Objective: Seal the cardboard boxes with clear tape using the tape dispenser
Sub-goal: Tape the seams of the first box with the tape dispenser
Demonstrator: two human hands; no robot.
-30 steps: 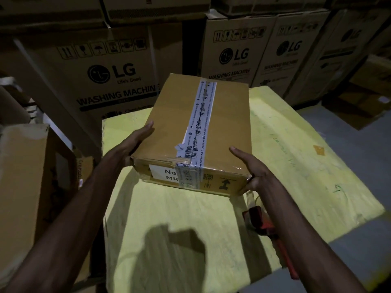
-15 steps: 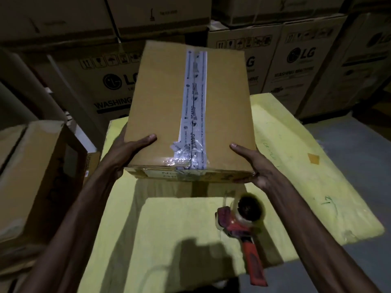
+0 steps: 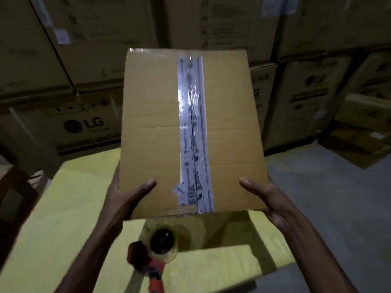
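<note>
The left hand (image 3: 124, 199) and right hand (image 3: 266, 197) gripped the cardboard box (image 3: 152, 123) at its near corners; the tape dispenser (image 3: 154, 252) lay below them on the bench (image 3: 53, 218).

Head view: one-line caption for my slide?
Left hand and right hand hold a taped cardboard box above the yellow surface where the tape dispenser lies.
</note>
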